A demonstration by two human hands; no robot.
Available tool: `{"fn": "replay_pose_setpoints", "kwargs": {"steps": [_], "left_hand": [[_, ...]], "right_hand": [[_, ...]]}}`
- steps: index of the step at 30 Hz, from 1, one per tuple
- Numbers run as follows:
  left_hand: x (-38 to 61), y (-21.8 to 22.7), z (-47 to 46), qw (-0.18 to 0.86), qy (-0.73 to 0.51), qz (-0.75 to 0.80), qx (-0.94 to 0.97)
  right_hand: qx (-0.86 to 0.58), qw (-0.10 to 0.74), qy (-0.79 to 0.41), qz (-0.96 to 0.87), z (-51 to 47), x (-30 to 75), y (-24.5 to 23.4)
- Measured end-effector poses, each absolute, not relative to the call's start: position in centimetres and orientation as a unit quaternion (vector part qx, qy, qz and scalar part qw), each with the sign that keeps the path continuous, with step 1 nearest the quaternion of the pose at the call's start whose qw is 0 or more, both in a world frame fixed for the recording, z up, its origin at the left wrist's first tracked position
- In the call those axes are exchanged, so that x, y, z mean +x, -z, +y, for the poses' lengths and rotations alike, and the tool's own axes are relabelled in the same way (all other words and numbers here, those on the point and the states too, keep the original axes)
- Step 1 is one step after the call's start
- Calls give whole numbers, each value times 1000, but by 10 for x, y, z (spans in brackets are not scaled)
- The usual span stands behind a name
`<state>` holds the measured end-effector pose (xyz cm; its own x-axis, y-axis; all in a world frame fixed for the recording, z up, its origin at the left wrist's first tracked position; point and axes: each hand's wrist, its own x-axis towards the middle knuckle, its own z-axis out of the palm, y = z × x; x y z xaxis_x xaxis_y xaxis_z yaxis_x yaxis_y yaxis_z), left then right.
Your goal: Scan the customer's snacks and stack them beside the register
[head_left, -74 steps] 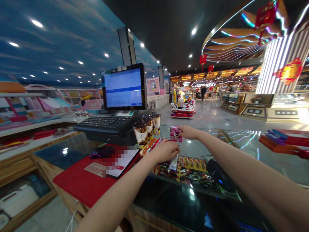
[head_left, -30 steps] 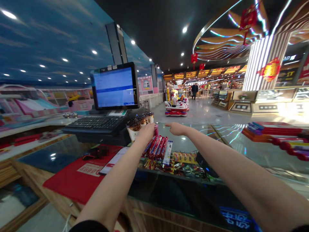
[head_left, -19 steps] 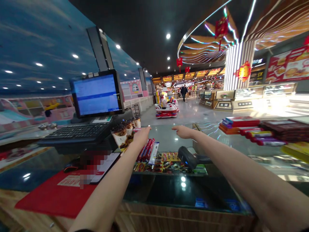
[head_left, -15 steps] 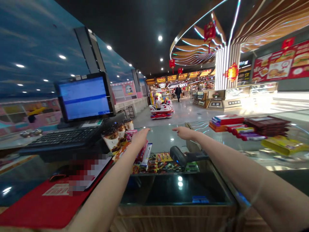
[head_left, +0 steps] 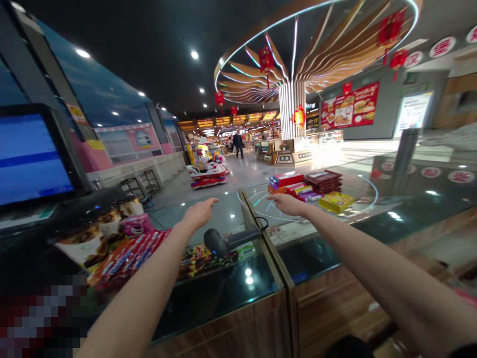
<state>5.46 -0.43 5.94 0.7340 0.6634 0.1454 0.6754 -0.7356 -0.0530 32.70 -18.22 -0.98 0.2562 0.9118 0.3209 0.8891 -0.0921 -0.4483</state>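
My left hand (head_left: 199, 214) reaches out flat above the glass counter (head_left: 219, 216), fingers together and holding nothing. My right hand (head_left: 288, 205) stretches forward over the neighbouring glass counter (head_left: 261, 211), also empty. Between them, a black handheld barcode scanner (head_left: 227, 239) lies on the glass, just below and apart from both hands. To the lower left of my left hand are red-wrapped chocolate bars (head_left: 130, 256), paper snack cups (head_left: 89, 243) and a pink packet (head_left: 136, 224). Small bright snack packets (head_left: 197, 263) sit under my left forearm.
Stacked boxes and chocolate bars (head_left: 305, 184) and a yellow box (head_left: 335, 201) stand on the glass farther right. A till monitor (head_left: 30, 159) sits at the left edge. Beyond the counter are a coin-operated kiddie ride (head_left: 206, 175) and a person (head_left: 237, 143) walking in the mall aisle.
The view has swung right, pushing the monitor to the left edge. The scanner now lies closer between my hands. Both hands remain stretched forward and empty.
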Motion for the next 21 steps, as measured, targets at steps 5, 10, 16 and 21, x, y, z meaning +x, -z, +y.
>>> {"fn": "replay_pose_setpoints", "kwargs": {"steps": [5,10,16,21], "left_hand": [[88,-71,-28,71,37,-329,-941],[126,-76,-55,82,26,-302,-949],[169,-68,-92,89,9,-256,-963],[205,-51,-123,73,20,-207,-975]], "right_hand": [[-768,292,-21,-570,-226,364,13],[-783,292,23,-549,-271,392,10],[-826,309,46,-469,-314,425,19],[-854,324,61,-403,-342,456,34]]}}
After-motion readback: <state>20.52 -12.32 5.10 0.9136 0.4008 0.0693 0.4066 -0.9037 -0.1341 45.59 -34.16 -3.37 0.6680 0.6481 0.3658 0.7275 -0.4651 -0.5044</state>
